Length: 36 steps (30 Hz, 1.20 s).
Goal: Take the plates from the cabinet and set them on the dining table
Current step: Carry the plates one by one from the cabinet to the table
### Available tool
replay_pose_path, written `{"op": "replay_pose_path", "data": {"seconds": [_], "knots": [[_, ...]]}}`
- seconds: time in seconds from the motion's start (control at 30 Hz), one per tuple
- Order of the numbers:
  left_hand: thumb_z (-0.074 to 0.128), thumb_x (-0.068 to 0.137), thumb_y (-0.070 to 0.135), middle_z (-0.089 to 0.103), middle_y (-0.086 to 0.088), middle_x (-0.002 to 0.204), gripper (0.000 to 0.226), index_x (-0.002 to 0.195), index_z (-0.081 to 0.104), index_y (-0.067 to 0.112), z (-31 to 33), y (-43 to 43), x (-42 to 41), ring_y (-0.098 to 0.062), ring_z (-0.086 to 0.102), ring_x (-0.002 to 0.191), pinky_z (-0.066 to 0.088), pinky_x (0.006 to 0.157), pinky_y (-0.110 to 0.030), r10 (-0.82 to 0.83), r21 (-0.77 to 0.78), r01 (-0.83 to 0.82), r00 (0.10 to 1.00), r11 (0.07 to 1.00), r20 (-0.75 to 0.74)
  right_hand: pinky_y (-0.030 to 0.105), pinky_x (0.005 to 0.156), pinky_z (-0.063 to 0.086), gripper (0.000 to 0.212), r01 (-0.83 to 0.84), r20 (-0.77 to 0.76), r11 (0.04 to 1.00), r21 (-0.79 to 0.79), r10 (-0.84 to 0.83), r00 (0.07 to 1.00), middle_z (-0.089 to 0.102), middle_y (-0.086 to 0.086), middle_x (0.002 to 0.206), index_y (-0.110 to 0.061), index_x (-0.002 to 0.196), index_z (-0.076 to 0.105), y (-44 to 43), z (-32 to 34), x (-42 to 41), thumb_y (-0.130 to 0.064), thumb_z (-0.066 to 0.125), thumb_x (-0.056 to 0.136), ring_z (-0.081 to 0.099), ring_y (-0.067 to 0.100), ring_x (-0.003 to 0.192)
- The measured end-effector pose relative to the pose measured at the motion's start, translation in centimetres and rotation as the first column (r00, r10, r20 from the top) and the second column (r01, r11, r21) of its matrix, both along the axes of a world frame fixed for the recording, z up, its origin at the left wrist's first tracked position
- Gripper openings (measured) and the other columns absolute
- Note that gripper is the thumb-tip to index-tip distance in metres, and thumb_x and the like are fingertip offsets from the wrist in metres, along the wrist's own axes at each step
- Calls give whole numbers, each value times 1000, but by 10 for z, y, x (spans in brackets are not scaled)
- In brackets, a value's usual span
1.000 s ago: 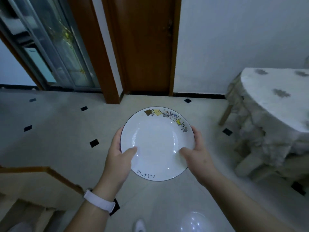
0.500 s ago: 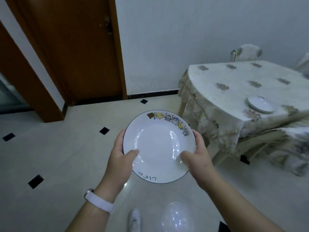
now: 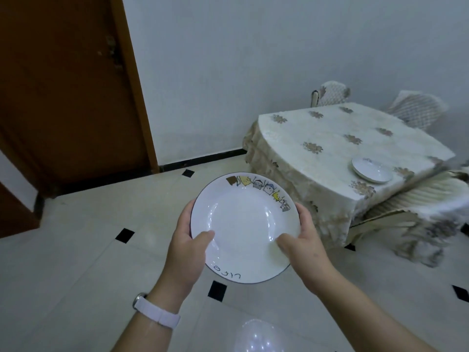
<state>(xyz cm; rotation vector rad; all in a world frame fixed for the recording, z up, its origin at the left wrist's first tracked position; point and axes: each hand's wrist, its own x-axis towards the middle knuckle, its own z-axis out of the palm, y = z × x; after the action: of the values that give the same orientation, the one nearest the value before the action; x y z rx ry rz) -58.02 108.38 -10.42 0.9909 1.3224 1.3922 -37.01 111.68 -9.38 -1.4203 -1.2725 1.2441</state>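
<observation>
I hold a white plate (image 3: 243,224) with cartoon figures on its far rim and writing on its near rim, level in front of me above the floor. My left hand (image 3: 186,252) grips its left edge, thumb on top. My right hand (image 3: 305,246) grips its right edge the same way. The dining table (image 3: 322,138), covered with a pale flowered cloth, stands ahead to the right. A second white plate (image 3: 371,170) lies near the table's right front corner.
A brown wooden door (image 3: 68,92) fills the left. A white wall runs behind the table. Covered chairs (image 3: 332,94) stand at the table's far side, and another covered chair (image 3: 416,214) at its near right. The floor is pale tile with black squares.
The view has swung right and moved closer to the table, which now shows more fully with its plate. The door has slid left. Both hands keep the same hold on the plate.
</observation>
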Motion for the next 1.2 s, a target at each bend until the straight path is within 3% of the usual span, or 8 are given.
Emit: {"op": "replay_pose_path", "data": {"seconds": [0.13,0.4,0.5,0.63,0.73,0.9,1.03,1.2], "knots": [[50,90,-7,67,19,116,64,127,52,45,-4,32,3,-6,64,107,54,87,-33,-50,-8,50,999,999,0,34,64,54,70,56,4,998,10,-56,998,68,-13,94,-54,109,49,23,2,4,5,52,73,64,18,87],[51,73,4,67,20,117,68,127,53,45,-14,109,24,-6,63,108,52,89,-34,-113,-52,112,994,992,-12,33,64,55,68,137,-36,991,-2,-137,990,69,-8,102,-47,117,49,81,-14,26,-8,51,62,66,23,93],[51,79,-3,68,19,114,65,123,55,46,-14,146,35,-7,64,107,53,88,-34,-134,-55,132,990,990,-37,32,63,54,67,149,-75,988,-33,-151,986,69,-11,99,-52,113,49,116,-21,36,-9,51,63,66,22,92],[51,73,6,68,14,118,65,126,55,44,-11,208,50,-13,64,110,53,91,-40,-152,-64,147,985,987,-83,41,73,57,66,150,-108,988,-43,-154,982,69,-14,99,-58,107,50,177,-26,51,-10,51,62,66,20,95],[51,79,-1,69,13,115,63,125,56,42,-4,263,68,-14,64,109,54,87,-37,-157,-53,152,981,987,-110,39,74,58,66,165,-117,985,-46,-169,979,69,-16,100,-57,109,49,229,-23,68,-9,53,65,66,16,95],[47,84,-10,69,16,114,68,121,58,46,17,338,105,-8,66,105,53,82,-32,-196,-35,193,973,981,-126,21,62,51,66,190,-115,981,-35,-193,974,66,-14,105,-54,111,46,301,-10,103,2,54,76,64,8,91],[50,74,5,68,12,118,64,126,55,43,20,379,121,-11,65,107,54,83,-33,-200,-5,201,973,980,-116,26,67,52,67,186,-80,982,-20,-187,979,64,-13,106,-56,105,44,347,-5,122,7,50,81,63,12,94],[51,80,0,69,15,113,63,120,57,48,21,418,129,-9,66,103,53,77,-29,-201,-18,200,973,980,-118,28,69,53,70,199,-61,979,-30,-201,978,65,-16,102,-58,105,43,381,-7,129,7,50,81,64,11,92]]}}
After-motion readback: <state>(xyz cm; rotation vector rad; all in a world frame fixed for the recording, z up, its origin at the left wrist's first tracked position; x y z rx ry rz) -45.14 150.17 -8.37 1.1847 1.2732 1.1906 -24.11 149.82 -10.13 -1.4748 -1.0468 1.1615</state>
